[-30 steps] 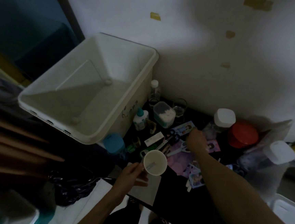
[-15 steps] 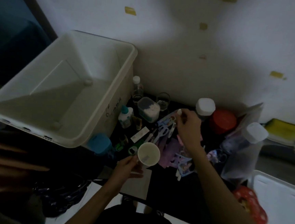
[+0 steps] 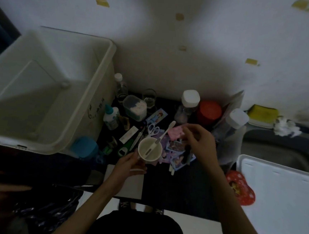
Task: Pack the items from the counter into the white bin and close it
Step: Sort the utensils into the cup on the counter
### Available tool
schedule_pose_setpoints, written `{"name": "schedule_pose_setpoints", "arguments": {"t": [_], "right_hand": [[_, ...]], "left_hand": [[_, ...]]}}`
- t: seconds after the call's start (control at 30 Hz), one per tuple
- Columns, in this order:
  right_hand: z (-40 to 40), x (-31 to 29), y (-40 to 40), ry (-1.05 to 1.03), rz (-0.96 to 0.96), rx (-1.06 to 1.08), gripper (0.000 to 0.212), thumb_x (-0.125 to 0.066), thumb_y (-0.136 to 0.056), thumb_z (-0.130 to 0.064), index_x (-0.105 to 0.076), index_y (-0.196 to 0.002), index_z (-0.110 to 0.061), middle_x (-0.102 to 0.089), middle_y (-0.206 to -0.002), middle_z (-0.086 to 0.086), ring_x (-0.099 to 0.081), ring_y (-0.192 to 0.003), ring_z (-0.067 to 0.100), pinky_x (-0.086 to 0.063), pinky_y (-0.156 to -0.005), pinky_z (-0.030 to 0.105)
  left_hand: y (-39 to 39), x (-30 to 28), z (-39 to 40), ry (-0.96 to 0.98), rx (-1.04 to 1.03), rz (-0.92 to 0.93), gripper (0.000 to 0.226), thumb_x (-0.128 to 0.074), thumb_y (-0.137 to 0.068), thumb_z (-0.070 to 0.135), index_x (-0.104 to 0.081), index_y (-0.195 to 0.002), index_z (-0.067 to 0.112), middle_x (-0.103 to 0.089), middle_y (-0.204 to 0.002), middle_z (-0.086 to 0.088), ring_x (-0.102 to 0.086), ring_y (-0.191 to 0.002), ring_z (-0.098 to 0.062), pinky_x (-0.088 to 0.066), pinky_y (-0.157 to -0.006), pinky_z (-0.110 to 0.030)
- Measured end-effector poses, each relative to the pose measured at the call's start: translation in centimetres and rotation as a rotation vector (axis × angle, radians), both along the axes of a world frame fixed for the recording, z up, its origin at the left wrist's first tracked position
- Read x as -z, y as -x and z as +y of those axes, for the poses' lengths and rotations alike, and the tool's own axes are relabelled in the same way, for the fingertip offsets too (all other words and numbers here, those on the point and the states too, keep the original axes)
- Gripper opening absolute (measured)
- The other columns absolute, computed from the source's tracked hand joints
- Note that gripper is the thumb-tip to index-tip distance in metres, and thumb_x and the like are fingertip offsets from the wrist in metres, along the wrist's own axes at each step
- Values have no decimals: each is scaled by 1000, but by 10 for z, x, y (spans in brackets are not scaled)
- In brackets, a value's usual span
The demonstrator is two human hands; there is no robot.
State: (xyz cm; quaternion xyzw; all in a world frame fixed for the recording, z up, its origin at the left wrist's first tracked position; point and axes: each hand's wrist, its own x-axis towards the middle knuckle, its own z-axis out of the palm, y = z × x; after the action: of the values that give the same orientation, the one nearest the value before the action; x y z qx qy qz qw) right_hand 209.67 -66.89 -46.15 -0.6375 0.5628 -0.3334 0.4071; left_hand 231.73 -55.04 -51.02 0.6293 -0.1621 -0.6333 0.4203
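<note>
The empty white bin (image 3: 39,95) stands at the left, open. My left hand (image 3: 127,165) grips a white cup (image 3: 149,151) over the cluttered dark counter (image 3: 181,184). A white toothbrush (image 3: 164,134) stands in the cup and leans up to the right. My right hand (image 3: 198,141) hovers just right of it with loosely curled fingers over a pink box (image 3: 174,132) and holds nothing I can see. The white lid (image 3: 283,199) lies at the right.
On the counter are a glue bottle (image 3: 110,117), a cotton-swab tub (image 3: 135,106), a glass (image 3: 149,97), scissors (image 3: 153,129), photo cards (image 3: 176,154), white-capped bottles (image 3: 189,103) and a red-lidded jar (image 3: 208,112). A red heart tin (image 3: 240,189) lies by the lid.
My right hand lifted the toothbrush from the clutter, dropped it into the cup and let go. The left hand kept hold of the cup. The view shifted left.
</note>
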Motion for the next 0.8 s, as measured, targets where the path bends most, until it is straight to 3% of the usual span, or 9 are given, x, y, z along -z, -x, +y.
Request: {"name": "schedule_pose_setpoints", "arguments": {"t": [0.07,0.13,0.23,0.3,0.4,0.57,0.73,0.8], "right_hand": [[5,30,16,-13,228,-1,11,-65,-92,-24,-69,-97,-16,-72,-86,-6,-68,-75,9,-56,-72,29],[18,62,23,-77,466,-211,9,-64,-90,-15,-70,-97,-16,-70,-90,0,-67,-81,16,-54,-75,31],[43,103,23,-145,698,-507,35,-61,-85,-7,-65,-115,-24,-55,-117,5,-61,-101,25,-53,-84,37],[55,118,23,-97,760,-564,43,-57,-86,-8,-58,-125,-27,-45,-128,5,-56,-108,28,-53,-84,39],[59,127,23,20,816,-572,45,-56,-87,-10,-53,-130,-23,-45,-130,7,-52,-115,30,-53,-80,40],[37,130,20,213,974,-788,48,-71,-72,-9,-57,-118,-17,-50,-120,12,-58,-100,33,-55,-64,41],[24,113,8,386,1116,-1023,54,-57,-87,-3,-44,-139,-8,-31,-147,15,-40,-122,36,-53,-79,46],[25,107,4,431,1114,-1066,51,-55,-89,-2,-45,-139,-6,-35,-147,14,-42,-122,35,-53,-79,44]], "left_hand": [[-2,1,1,9,-7,-4,26,-48,-101,25,-67,-107,8,-71,-91,-17,-70,-89,-32,-58,-81,-44],[-4,1,2,12,-17,-4,27,-48,-101,25,-66,-110,6,-70,-96,-19,-68,-94,-35,-58,-80,-43],[-6,3,2,23,-28,-6,29,-48,-101,25,-65,-113,4,-71,-98,-19,-67,-98,-36,-58,-74,-38],[-8,4,1,26,-35,-8,29,-48,-101,24,-64,-112,2,-71,-94,-19,-67,-95,-37,-58,-71,-37],[-8,4,2,40,-34,-5,27,-47,-102,24,-65,-108,5,-72,-89,-16,-68,-93,-35,-58,-73,-39],[-9,5,3,41,-32,1,26,-46,-102,25,-63,-109,6,-71,-96,-19,-68,-94,-36,-57,-73,-38],[-10,4,2,46,-41,-5,26,-46,-102,26,-63,-107,6,-70,-99,-21,-68,-93,-35,-59,-73,-39],[-11,5,3,51,-59,-8,26,-46,-102,26,-63,-106,6,-70,-97,-21,-68,-94,-36,-59,-73,-39]]}}
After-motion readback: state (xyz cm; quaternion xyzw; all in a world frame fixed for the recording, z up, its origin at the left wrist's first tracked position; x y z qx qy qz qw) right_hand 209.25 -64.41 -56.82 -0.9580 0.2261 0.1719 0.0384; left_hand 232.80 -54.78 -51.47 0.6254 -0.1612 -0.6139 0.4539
